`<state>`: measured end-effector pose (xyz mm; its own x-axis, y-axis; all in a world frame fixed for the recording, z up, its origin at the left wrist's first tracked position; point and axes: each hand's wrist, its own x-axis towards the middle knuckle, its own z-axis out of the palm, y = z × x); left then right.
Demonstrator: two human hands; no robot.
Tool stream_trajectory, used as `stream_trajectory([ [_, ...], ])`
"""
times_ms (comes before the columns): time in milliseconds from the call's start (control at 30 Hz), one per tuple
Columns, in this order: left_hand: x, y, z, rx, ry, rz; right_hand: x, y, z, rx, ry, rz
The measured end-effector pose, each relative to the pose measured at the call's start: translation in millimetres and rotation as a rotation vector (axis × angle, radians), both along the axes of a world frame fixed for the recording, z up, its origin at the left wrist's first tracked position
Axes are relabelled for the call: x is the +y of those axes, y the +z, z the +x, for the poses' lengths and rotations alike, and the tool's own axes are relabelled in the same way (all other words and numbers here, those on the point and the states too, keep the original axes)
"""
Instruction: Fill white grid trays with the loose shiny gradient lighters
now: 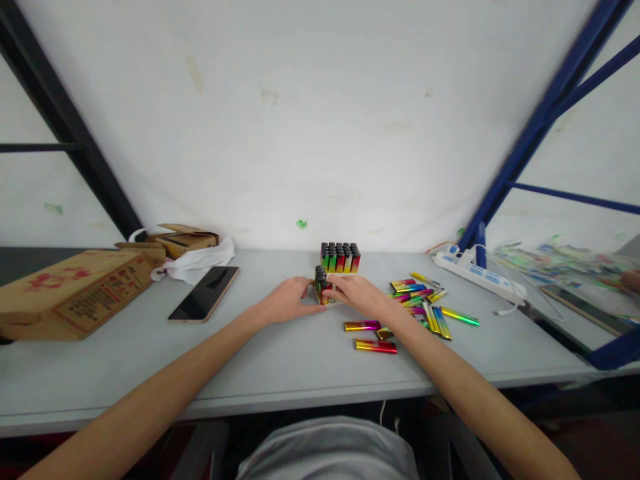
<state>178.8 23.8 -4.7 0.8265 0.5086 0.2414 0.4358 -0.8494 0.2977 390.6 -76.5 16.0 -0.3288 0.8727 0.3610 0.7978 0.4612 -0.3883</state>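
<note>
A small group of upright lighters [319, 275] with black tops stands on the desk between my hands. My left hand [287, 299] is at its left side, thumb along the front and fingers curled behind, holding the group. From the right, my right hand [357, 293] pinches a lighter at the group's edge; its fingers partly hide it. Just behind stands a tight block of upright lighters [341, 259] in green, red and yellow. To the right of my right hand lies a loose pile of shiny coloured lighters [415, 297]. Closer to me lie a purple-yellow lighter [362, 326] and a red-yellow lighter [376, 347].
On the left are a cardboard box [80, 287], a smaller opened box [185, 241], a white plastic bag [200, 261] and a black phone [204, 294]. A white power strip [477, 272] lies at right beside the blue metal frame [530, 133]. A white wall rises behind the desk.
</note>
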Motion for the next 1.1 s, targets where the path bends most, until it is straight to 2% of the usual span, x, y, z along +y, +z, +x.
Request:
stream_trajectory([
  [133, 1.3, -1.0, -0.3, -0.018, -0.005, -0.026, -7.2, 10.5, 7.7, 0.074, -0.039, -0.068],
  [300, 3.3, -2.5, -0.4, -0.023, -0.006, -0.031, -24.7, 25.9, 42.5, 0.043, 0.167, -0.349],
  [467, 10.3, -5.2, -3.8, -0.028, -0.005, -0.040, -27.4, 19.7, 51.7, -0.066, 0.205, -0.411],
  [633, 17.2, 2.0, -12.3, -0.001, -0.008, -0.015, -24.4, 18.6, 43.7, 0.006, 0.207, -0.378],
  [733, 21.7, 8.6, -18.9, 0.037, -0.043, -0.012, -22.3, 21.9, 40.4, 0.064, 0.131, -0.331],
  [833, 24.8, 10.9, -23.3, 0.076, -0.059, 0.001, -16.1, 18.8, 38.1, 0.125, 0.046, -0.205],
  [967, 21.2, 7.5, -21.2, 0.078, 0.026, 0.064, -2.1, 4.4, 36.6, 0.306, -0.102, -0.035],
  [1100, 16.2, 1.7, -14.8, 0.033, 0.114, 0.053, 10.8, -6.7, 35.5, 0.492, -0.210, 0.004],
])
